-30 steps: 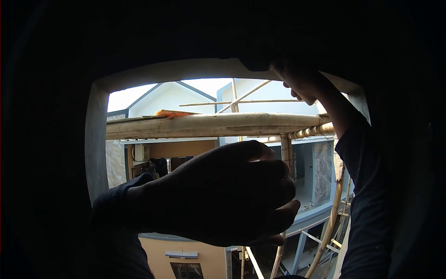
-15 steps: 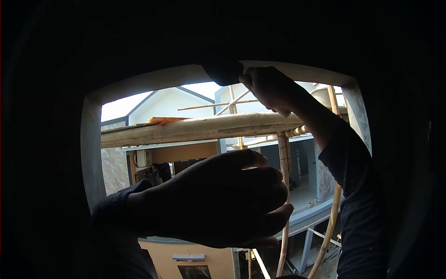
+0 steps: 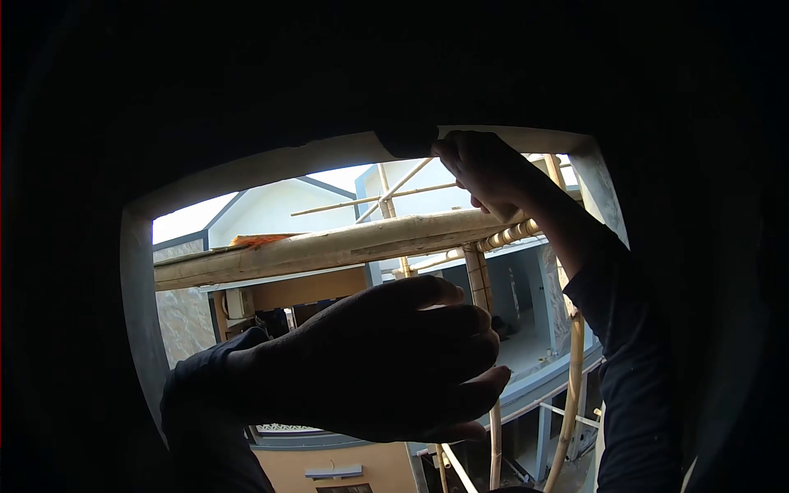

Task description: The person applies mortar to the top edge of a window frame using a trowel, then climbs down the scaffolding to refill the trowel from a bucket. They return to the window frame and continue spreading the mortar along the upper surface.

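Observation:
My right hand (image 3: 485, 168) is raised to the top edge of a wall opening, its fingers closed in a fist. Just left of the fist, a dark flat-bladed tool (image 3: 408, 141) lies against the underside of that edge; its outline is mostly in shadow, and its handle is hidden in the fist. Lower down, my left hand (image 3: 394, 357) is held across the middle of the opening with its back to me. Its fingers curl away with small gaps between them, and the palm side is hidden. Both hands are nearly silhouettes.
A concrete-edged opening (image 3: 141, 271) frames the view, with dark wall around it. Just outside, a thick horizontal bamboo pole (image 3: 329, 246) crosses it, with upright bamboo poles (image 3: 477, 283) at the right. Beyond stands a building with a pale gable (image 3: 279, 209).
The view has tilted, so the opening sits further left. My right hand and the dark tool have slid right along the top edge. My left hand keeps nearly the same pose.

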{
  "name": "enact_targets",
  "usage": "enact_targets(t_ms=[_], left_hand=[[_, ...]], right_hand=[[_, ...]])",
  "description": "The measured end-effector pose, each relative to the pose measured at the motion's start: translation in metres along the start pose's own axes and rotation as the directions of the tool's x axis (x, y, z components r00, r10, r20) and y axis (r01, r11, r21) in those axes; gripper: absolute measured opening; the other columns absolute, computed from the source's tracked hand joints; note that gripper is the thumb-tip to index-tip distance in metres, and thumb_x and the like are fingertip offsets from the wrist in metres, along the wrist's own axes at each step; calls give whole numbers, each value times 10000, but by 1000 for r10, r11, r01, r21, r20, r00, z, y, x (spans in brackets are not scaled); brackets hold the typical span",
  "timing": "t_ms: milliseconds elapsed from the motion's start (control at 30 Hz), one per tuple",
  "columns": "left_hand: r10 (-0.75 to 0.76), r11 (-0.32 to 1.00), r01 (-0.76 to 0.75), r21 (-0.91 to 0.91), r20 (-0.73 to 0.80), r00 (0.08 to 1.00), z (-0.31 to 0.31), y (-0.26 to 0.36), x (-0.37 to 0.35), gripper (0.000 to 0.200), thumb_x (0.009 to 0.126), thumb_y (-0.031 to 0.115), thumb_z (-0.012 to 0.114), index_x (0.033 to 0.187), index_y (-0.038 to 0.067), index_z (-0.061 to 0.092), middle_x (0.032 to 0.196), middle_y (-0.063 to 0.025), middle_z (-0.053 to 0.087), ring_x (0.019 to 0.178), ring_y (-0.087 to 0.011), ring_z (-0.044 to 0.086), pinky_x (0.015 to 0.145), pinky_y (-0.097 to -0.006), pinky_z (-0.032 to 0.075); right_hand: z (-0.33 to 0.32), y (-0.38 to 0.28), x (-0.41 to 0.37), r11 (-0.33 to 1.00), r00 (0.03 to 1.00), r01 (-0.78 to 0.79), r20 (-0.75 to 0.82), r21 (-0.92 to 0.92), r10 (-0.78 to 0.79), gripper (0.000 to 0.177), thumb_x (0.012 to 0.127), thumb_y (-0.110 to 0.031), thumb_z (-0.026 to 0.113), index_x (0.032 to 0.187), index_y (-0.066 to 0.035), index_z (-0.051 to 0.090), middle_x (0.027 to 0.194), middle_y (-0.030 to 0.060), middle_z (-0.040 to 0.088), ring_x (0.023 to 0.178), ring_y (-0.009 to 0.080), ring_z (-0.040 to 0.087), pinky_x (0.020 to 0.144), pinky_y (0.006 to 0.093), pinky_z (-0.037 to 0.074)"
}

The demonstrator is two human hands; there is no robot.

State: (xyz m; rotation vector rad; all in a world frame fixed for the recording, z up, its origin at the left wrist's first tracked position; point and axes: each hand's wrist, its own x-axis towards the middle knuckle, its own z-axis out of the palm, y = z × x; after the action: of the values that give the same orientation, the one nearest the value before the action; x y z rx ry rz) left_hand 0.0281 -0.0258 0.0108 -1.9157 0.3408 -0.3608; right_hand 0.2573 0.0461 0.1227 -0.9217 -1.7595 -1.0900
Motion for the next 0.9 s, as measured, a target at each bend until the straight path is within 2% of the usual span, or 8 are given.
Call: enact_targets(t_ms=[100,233,367,400,533,633,767,900], left_hand=[[40,999,-39,23,-46,998,3,-3,18,517,831,557,620,1136,140,608,1035,-68,653,1004,-187,634,914,-377,503],[45,999,-42,25,-135,990,8,-4,33,499,819,559,629,1103,149,648,994,-50,671,980,-172,648,907,-370,504],[62,998,-60,16,-79,995,9,-9,41,467,880,517,557,1102,111,622,993,-74,653,954,-187,639,881,-361,503],[68,998,-69,-10,-90,994,9,-10,43,451,935,481,487,1091,73,600,986,-91,635,939,-196,627,877,-360,496],[49,999,-49,-13,-50,998,10,-7,45,450,937,482,483,1084,73,600,975,-88,634,943,-194,624,881,-361,492],[50,999,-50,12,-49,998,10,-6,47,447,939,481,480,1083,74,597,974,-86,631,939,-192,623,881,-362,492],[87,996,-86,29,-38,995,15,-8,61,453,881,508,564,1086,108,619,1004,-78,646,954,-189,634,872,-360,508],[155,987,-160,-18,-158,975,24,-7,80,420,899,436,563,1071,56,609,987,-97,625,944,-197,622,856,-355,514]], right_hand=[[16,-34,15,971,995,95,24,-220,-92,347,1023,-253,371,1166,0,560,874,147,619,769,204,664,661,325,563],[15,10,0,956,999,54,22,-287,-50,352,1022,-255,372,1148,9,568,865,145,630,701,222,666,636,327,564],[-22,65,-43,960,961,-276,34,55,274,437,1018,-336,356,1087,57,535,684,143,616,508,204,645,417,306,536],[-34,76,-49,773,786,-617,167,151,595,274,950,-153,508,1175,3,525,989,165,629,695,240,692,582,324,595],[-48,169,-72,751,768,-613,35,-244,639,368,1020,-285,354,1076,25,544,836,202,663,621,223,682,646,351,569],[-41,201,-78,649,675,-714,12,262,738,527,1011,-432,307,1113,43,511,713,183,620,507,247,644,420,371,536],[-33,107,-55,547,760,-622,262,561,595,543,998,-480,313,1080,40,447,678,122,542,472,223,598,395,321,526],[-27,44,-27,852,918,-384,246,356,311,547,1012,-449,290,1095,59,475,660,111,574,450,190,599,416,311,527]])
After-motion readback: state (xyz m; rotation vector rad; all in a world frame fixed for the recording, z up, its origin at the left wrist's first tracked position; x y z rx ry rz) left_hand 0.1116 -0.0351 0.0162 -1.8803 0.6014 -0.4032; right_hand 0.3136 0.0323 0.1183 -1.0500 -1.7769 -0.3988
